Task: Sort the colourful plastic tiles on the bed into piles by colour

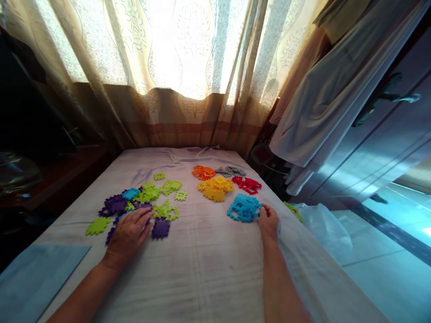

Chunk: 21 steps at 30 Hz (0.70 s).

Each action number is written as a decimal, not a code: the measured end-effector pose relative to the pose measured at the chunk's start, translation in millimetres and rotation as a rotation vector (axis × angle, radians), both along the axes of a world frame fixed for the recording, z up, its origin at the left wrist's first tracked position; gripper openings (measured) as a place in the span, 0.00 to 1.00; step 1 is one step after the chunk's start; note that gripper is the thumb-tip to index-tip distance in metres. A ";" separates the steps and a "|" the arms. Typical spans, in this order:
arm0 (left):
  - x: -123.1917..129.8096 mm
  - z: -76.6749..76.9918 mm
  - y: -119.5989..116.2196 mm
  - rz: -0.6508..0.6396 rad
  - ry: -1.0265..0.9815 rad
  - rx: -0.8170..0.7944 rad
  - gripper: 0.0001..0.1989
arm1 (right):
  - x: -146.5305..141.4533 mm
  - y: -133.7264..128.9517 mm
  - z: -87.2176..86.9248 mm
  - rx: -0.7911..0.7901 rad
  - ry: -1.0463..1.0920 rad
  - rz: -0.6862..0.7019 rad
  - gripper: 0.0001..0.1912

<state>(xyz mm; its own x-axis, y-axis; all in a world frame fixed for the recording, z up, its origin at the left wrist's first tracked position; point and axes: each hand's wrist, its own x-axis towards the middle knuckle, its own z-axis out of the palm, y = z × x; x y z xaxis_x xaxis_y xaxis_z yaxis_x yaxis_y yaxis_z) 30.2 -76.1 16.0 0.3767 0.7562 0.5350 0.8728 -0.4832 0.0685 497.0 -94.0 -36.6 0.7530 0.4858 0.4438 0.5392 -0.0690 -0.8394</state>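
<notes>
My left hand [129,233] lies over the mixed pile at the left, its fingers spread above blue and purple pieces. Around it are purple pieces [116,204], a blue piece [130,193], a dark purple square [160,228] and green pieces [148,193]. At the right edge of the blue pile [244,207], my right hand [268,220] has its fingers closed on a blue piece, partly hidden by the fingers. Behind the blue pile sit yellow pieces [215,187], orange pieces [203,172], grey pieces [230,171] and red pieces [247,184].
A white cloth covers the table [202,278]. A light blue sheet [40,278] lies at the front left. Near the right edge are a green piece [294,211] and a clear plastic bag [325,231]. Curtains [168,107] hang behind; clothes [316,98] hang at the right.
</notes>
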 end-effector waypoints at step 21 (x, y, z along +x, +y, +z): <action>-54.4 15.4 2.6 0.327 0.103 -0.196 0.17 | -49.4 -7.5 26.7 0.057 -0.433 0.036 0.23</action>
